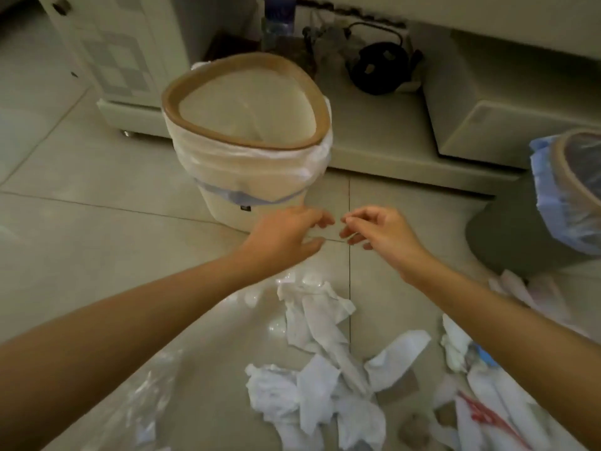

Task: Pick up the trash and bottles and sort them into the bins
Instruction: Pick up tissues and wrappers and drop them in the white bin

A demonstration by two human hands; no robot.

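pale tile floor (pixel 81 249) is seen throughout, with a cream cabinet (pixel 487 125) along the far wall. a white bin (pixel 247 151), lined with a clear bag and topped by a tan rim, is stood on the floor just ahead of the hands. a grey bin (pixel 507 236) with a blue liner is placed at the right edge, well apart from the white bin. crumpled tissues (pixel 322 369) are scattered on the floor near the bottom of the view, between the two forearms, and more paper (pixel 481 398) with a red mark is partly covered by the right forearm. clear plastic (pixel 146 395) is laid at lower left. a bottle (pixel 278 24) and a black kettle (pixel 379 68) are kept on the cabinet ledge behind the white bin. the left hand (pixel 289 236) and right hand (pixel 380 232) are held close together above the floor, fingers loosely curled; whether anything thin is pinched between them cannot be told, as the fingertips are blurred
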